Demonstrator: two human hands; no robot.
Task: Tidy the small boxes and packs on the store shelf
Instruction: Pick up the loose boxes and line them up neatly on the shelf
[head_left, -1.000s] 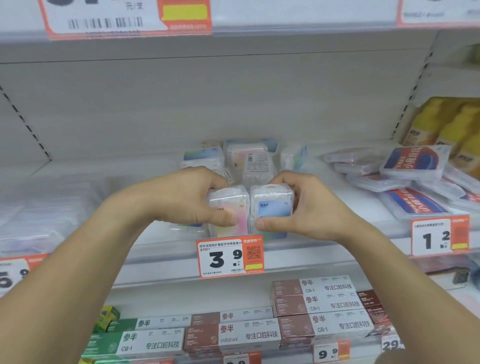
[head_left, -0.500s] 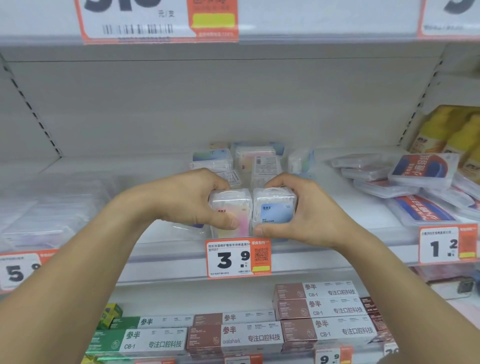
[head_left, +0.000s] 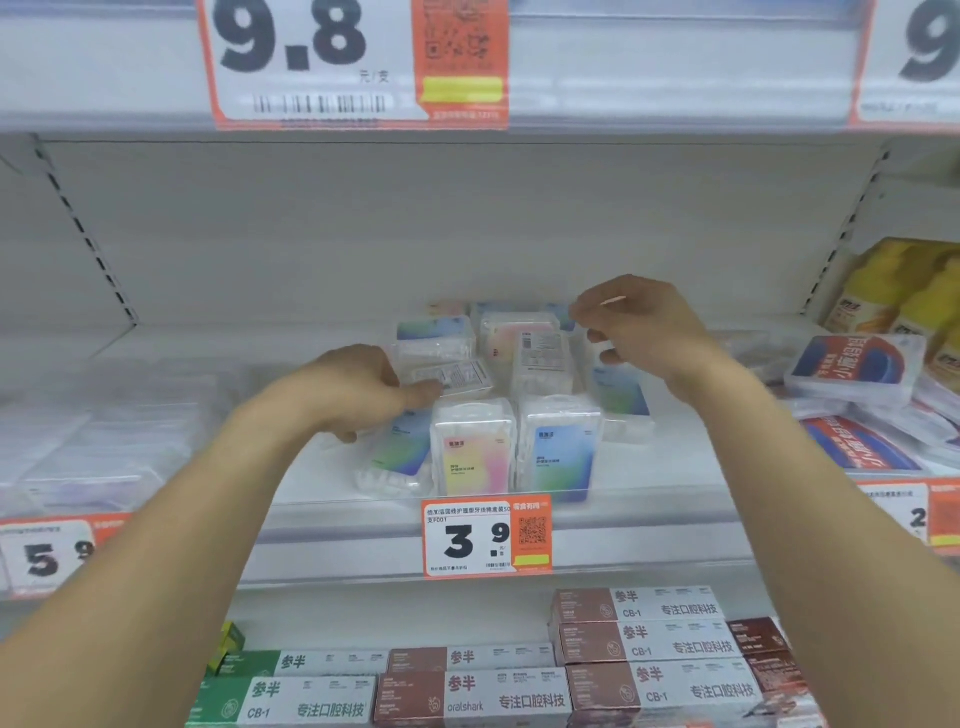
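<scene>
Left hand (head_left: 358, 395) is seen low on the middle shelf (head_left: 208, 364), its fingers loosely curled and the fingertips laid against a flat clear box (head_left: 452, 376) that lies label-up with the printed back showing; whether that box is pinched or only touched cannot be told from this angle. Just below and right of this hand a tipped green-and-blue box (head_left: 397, 452) is noted, lying over on its side, long axis running from front-left to back-right, its face turned up and toward the viewer. Beside it two boxes stand upright at the shelf lip, touching side by side: a pink-and-yellow box (head_left: 474, 452) and a blue box (head_left: 561, 449), long axes vertical, printed faces pointed outward over the 3.9 price tag (head_left: 485, 538). Behind them a loose cluster of rear boxes (head_left: 519, 338) is seen, some flat and some upright, facing different ways. Right hand (head_left: 639, 327) is held higher and further back, fingers half curled around nothing, apart from the stock beneath it. The tipped box is judged the nearest untidy piece, and the left hand lies closer to it; standing it up would call for a turn of its long axis to vertical, face outward. Flat red-and-blue packs (head_left: 857, 369) are heaped at far right.
</scene>
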